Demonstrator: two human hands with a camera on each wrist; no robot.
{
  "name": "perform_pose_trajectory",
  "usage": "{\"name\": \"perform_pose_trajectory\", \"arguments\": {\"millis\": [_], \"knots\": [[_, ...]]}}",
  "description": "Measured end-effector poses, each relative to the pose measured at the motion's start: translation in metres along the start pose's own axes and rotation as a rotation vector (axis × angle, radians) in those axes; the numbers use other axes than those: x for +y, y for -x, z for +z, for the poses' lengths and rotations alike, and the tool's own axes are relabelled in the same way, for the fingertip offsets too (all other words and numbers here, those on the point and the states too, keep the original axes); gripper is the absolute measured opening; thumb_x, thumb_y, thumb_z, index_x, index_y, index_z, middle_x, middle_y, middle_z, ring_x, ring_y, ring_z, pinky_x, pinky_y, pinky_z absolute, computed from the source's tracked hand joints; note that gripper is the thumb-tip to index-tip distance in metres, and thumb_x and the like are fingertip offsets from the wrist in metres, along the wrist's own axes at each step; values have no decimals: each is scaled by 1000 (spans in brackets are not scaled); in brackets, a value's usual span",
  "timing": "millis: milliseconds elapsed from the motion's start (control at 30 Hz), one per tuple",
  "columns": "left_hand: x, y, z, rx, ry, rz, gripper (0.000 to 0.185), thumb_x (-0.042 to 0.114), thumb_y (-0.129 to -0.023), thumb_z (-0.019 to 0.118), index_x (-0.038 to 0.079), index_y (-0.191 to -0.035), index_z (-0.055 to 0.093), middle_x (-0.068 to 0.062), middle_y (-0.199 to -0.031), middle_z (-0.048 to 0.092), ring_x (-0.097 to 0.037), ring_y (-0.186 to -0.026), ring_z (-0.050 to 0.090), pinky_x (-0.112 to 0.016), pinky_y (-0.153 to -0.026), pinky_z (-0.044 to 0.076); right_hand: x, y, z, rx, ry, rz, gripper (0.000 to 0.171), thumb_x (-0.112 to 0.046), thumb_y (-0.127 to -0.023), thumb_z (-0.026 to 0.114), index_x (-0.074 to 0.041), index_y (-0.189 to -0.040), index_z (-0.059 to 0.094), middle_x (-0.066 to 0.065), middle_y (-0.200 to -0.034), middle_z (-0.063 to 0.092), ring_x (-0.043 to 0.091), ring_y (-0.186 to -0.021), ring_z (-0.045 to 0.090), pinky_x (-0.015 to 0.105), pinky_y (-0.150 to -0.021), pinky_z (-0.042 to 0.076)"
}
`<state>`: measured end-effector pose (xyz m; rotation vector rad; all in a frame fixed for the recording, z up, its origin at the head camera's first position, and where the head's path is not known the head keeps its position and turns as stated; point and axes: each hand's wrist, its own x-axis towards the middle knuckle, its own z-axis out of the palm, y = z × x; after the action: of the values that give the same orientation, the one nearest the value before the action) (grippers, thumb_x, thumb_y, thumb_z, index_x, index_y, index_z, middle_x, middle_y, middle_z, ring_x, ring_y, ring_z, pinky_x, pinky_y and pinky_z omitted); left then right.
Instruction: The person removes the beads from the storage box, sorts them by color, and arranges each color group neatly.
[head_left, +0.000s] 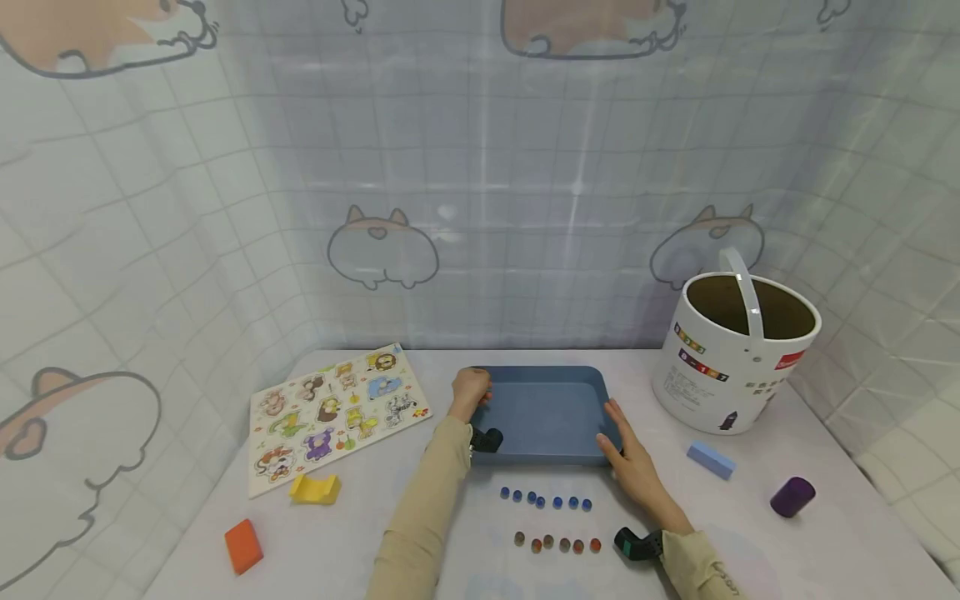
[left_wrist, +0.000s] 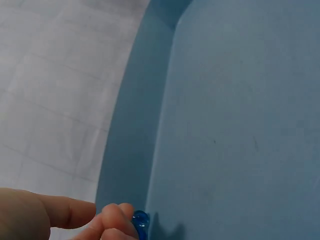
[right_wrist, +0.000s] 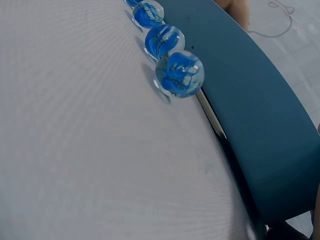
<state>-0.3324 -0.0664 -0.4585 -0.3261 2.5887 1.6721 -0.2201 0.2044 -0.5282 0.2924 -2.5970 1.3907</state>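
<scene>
While marbles line the near table, both hands work at the blue tray.

Since the red marbles [head_left: 556, 543] and the row of blue marbles [head_left: 545, 499] lie loose on the smooth table [head_left: 420, 575] just in front of the blue tray [head_left: 547, 412], a sleeve or a nudge of the tray could, I judge, send them rolling towards the edge. Beyond them, the right hand [head_left: 626, 458] lies with fingers straight along the tray's right rim, steadying rather than gripping it, so the tray may slide if pushed. Farther on, the left hand [head_left: 470, 392] is curled at the tray's left rim, its fingertips [left_wrist: 117, 220] pinching a single blue marble [left_wrist: 140, 220] over the tray's inner wall; a slack pinch could drop it outside. A white bucket [head_left: 731, 354] stands well apart, far right.
</scene>
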Motion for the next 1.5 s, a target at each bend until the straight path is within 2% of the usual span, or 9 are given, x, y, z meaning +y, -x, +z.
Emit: {"name": "perform_pose_trajectory", "arguments": {"millis": [167, 300, 400, 500, 633, 967, 1133, 1233, 1500], "knots": [[-5, -9, 5, 25, -34, 17, 33, 7, -90, 42, -8, -91, 72, -12, -69, 69, -11, -44, 52, -21, -44, 42, -1, 0, 0, -3, -12, 5, 62, -26, -102, 49, -4, -154, 22, 19, -162, 12, 46, -146, 15, 65, -112, 17], [-7, -11, 7, 41, -116, 68, 34, 2, -85, 41, -3, -64, 67, 2, -42, 49, -12, -38, 45, -22, -41, 35, 0, 0, 0, -6, -10, 16, 62, -26, -102, 49, -5, -154, 21, 18, -162, 12, 45, -147, 14, 64, -113, 17], [-8, -13, 10, 50, -148, 76, 37, -2, -79, 42, 8, -45, 52, 4, -36, 39, -12, -35, 38, -24, -37, 28, 0, 1, 0, -8, -14, 20, 62, -25, -102, 49, -5, -154, 21, 17, -163, 11, 44, -147, 14, 64, -113, 17], [-8, -14, 13, 60, -168, 68, 43, -5, -80, 41, 13, -41, 39, 3, -35, 32, -12, -34, 28, -25, -36, 23, 0, 1, -1, -10, -19, 21, 63, -26, -102, 49, -5, -154, 21, 17, -163, 11, 44, -147, 14, 64, -113, 17], [-5, -11, 13, 79, -204, 55, 47, -6, -85, 42, 15, -43, 33, 2, -38, 30, -11, -35, 24, -24, -35, 22, -1, 0, -1, -8, -25, 12, 63, -27, -102, 49, -5, -154, 22, 17, -163, 12, 43, -148, 14, 64, -113, 17], [-2, -5, 15, 40, -320, 35, 27, -3, -81, 51, -3, -60, 68, -9, -46, 60, -12, -36, 49, -21, -38, 36, 0, 0, -1, -6, -22, 7, 63, -27, -102, 49, -5, -154, 21, 16, -163, 12, 44, -147, 14, 64, -113, 17], [-8, -8, 11, -59, -245, 37, 24, 1, -81, 52, -2, -66, 70, 0, -46, 53, -9, -39, 48, -20, -42, 39, 0, 0, -1, -9, -22, 3, 62, -27, -102, 49, -4, -154, 22, 17, -162, 12, 44, -147, 14, 64, -113, 17], [-8, -6, 7, -133, -163, 51, 21, 4, -84, 53, -2, -78, 71, 2, -53, 56, -7, -44, 50, -20, -45, 42, -1, 1, -1, -7, -20, 8, 62, -26, -102, 49, -4, -154, 22, 17, -162, 12, 44, -147, 14, 64, -113, 16], [-1, 14, -15, -321, 48, 86, 28, 13, -94, 56, -4, -115, 64, -15, -91, 70, -9, -58, 55, -25, -59, 48, -1, 0, 0, -9, -17, 11, 62, -22, -102, 49, -4, -154, 21, 18, -162, 12, 45, -147, 14, 65, -113, 16]]}}
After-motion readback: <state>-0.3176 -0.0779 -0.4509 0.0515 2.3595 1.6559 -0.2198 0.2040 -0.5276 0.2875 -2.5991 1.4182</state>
